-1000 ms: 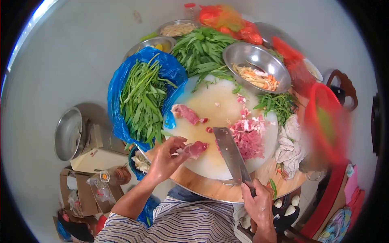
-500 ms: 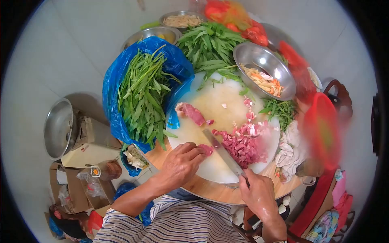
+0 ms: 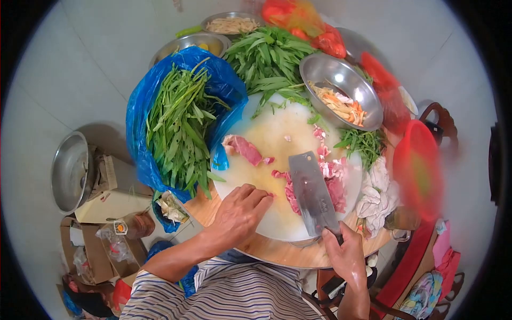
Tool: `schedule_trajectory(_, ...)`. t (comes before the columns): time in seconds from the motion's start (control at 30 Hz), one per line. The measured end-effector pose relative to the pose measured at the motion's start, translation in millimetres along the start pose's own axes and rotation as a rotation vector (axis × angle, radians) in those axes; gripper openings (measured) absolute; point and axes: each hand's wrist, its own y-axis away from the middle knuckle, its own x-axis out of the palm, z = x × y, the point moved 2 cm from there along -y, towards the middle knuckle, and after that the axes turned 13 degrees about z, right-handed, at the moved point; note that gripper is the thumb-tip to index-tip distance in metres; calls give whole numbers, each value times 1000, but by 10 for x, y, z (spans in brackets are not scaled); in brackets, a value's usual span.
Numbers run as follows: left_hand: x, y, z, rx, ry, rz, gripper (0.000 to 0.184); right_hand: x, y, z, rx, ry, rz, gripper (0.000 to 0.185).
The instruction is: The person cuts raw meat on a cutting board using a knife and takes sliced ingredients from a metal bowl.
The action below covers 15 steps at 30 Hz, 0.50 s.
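A round white cutting board [image 3: 272, 125] lies on a wooden table. My right hand [image 3: 345, 253] grips the handle of a cleaver [image 3: 313, 194], whose broad blade lies tilted flat over the cut meat [image 3: 336, 186] and hides part of it. My left hand [image 3: 242, 213] rests at the board's left front with fingers together; a small bit of red meat shows at the fingertips, and the rest of the piece is hidden under them. A larger chunk of raw meat [image 3: 242, 149] lies farther back on the board.
A blue bag [image 3: 140, 125] of leafy greens [image 3: 181, 128] is at the left. Behind the board are more greens [image 3: 269, 58] and a steel bowl [image 3: 341, 90] of shredded food. A cloth [image 3: 377, 197] and red basket [image 3: 418, 170] are at the right.
The left hand has come down over the meat piece it held up earlier. The cleaver has moved right and turned from edge-down to flat over the cut meat.
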Motion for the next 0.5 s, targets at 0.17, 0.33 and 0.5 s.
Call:
schedule_trajectory(0.17, -23, -129, -79, -92, -177, 182, 32, 24, 0, -2, -18, -217, -82, 18)
schedule_trajectory(0.33, -60, -189, 75, -241, 248, 49, 41, 3, 69, -109, -6, -206, -106, 18)
schedule_trajectory(0.5, 16, 146, -201, 204, 270, 141, 47, -18, 106, -74, 55, -6, -45, 17)
